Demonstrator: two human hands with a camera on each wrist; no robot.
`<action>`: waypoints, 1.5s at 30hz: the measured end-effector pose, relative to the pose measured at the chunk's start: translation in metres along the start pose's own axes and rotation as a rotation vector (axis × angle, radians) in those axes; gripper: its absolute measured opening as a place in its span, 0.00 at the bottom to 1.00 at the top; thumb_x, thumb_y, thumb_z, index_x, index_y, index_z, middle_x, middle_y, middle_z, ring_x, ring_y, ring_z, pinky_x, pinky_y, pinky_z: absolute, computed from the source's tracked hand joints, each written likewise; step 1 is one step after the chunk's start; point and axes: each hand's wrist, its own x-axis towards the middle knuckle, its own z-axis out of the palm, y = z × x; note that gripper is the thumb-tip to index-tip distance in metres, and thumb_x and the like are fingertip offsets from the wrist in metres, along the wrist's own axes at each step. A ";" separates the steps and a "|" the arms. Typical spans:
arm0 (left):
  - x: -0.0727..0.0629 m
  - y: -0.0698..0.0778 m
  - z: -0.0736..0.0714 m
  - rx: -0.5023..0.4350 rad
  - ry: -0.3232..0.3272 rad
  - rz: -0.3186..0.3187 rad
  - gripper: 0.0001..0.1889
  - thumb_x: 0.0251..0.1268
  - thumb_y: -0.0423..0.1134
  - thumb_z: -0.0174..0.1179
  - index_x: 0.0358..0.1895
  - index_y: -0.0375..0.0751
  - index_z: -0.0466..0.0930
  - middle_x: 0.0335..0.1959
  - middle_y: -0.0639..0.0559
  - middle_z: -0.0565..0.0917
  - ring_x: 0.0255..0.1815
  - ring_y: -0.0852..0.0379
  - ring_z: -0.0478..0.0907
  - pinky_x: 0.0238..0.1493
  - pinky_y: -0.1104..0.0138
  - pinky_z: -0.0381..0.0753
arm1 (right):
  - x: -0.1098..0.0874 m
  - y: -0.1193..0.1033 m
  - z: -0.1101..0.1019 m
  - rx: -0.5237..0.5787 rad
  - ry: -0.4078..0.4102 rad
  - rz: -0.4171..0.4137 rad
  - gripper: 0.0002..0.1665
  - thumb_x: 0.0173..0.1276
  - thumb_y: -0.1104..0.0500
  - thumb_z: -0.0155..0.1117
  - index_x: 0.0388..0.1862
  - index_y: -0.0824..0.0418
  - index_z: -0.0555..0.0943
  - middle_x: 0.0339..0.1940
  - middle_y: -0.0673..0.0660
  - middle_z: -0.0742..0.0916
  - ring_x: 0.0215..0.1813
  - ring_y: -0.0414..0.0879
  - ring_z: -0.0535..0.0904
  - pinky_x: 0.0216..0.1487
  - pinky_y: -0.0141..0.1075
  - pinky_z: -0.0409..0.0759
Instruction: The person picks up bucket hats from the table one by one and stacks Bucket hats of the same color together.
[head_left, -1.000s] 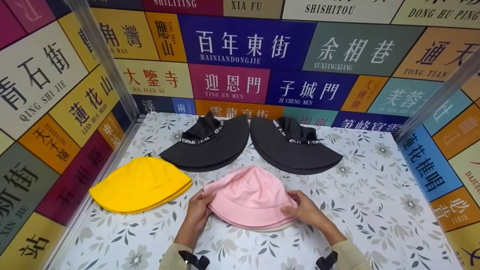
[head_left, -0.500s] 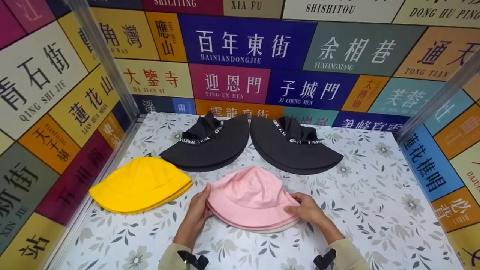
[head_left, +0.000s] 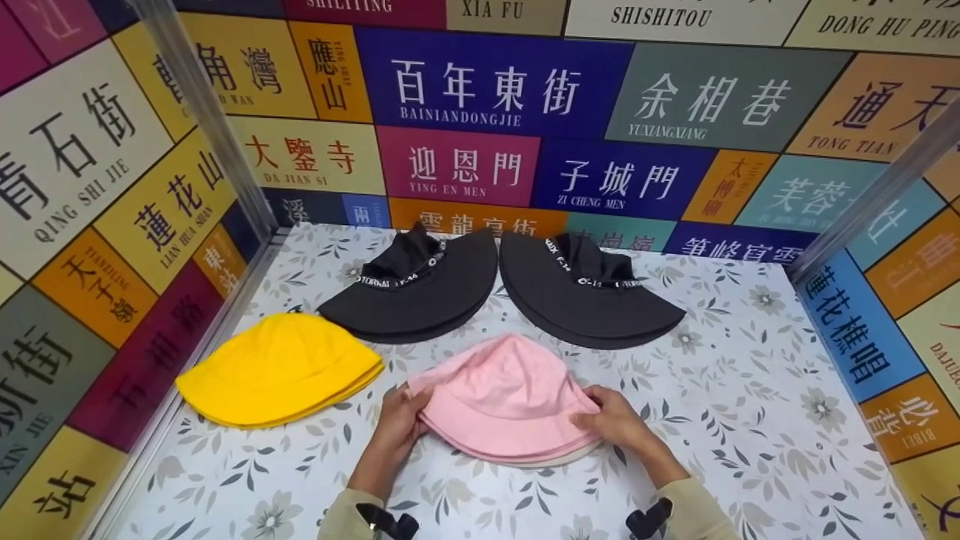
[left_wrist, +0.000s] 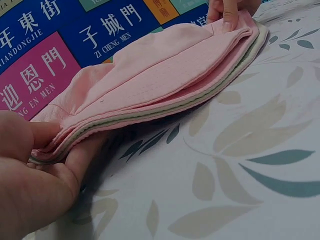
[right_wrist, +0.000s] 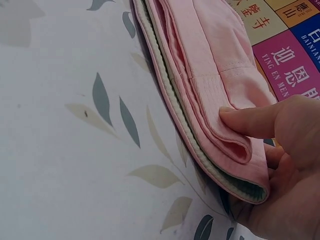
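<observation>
A folded pink bucket hat [head_left: 510, 397] lies at the front middle, its crown away from me. Pale and greenish layers of cloth show under its brim [left_wrist: 165, 112] in the left wrist view; whether they belong to a second hat I cannot tell. My left hand [head_left: 397, 424] pinches the left end of the brim, thumb above and fingers underneath. At the other end, my right hand [head_left: 619, 420] grips the brim, its thumb [right_wrist: 247, 120] on the pink cloth. In the left wrist view the brim's front edge arches slightly off the table.
Left of the pink hat lies a folded yellow bucket hat [head_left: 281, 371]. Two folded black hats [head_left: 420, 300] with white-lettered bands sit behind it, the second black hat [head_left: 592, 300] to the right. Printed panels [head_left: 495, 82] wall the floral-covered table [head_left: 750, 450] at the back and sides.
My left thumb has shifted from the brim's left edge onto its top. Both hands keep the pink hat in nearly the same place. The other hats have not moved.
</observation>
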 end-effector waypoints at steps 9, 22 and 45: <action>0.002 -0.009 0.007 0.011 -0.005 0.013 0.24 0.73 0.33 0.56 0.67 0.28 0.66 0.30 0.54 0.80 0.28 0.64 0.80 0.30 0.72 0.82 | 0.000 0.003 -0.005 0.048 0.042 0.052 0.17 0.53 0.69 0.69 0.44 0.69 0.82 0.37 0.58 0.88 0.38 0.43 0.77 0.43 0.31 0.75; -0.003 -0.008 0.011 0.004 -0.010 0.026 0.23 0.70 0.30 0.58 0.64 0.25 0.66 0.29 0.54 0.81 0.28 0.62 0.81 0.30 0.72 0.83 | -0.004 0.007 -0.011 0.125 -0.003 0.033 0.22 0.59 0.70 0.64 0.54 0.70 0.81 0.44 0.62 0.88 0.39 0.41 0.79 0.45 0.30 0.76; -0.006 -0.006 0.014 0.080 -0.040 0.039 0.27 0.68 0.31 0.60 0.68 0.26 0.66 0.43 0.51 0.81 0.38 0.62 0.79 0.41 0.72 0.81 | -0.024 0.011 -0.022 0.193 -0.108 -0.136 0.29 0.66 0.65 0.66 0.65 0.72 0.75 0.66 0.69 0.79 0.66 0.38 0.75 0.63 0.20 0.66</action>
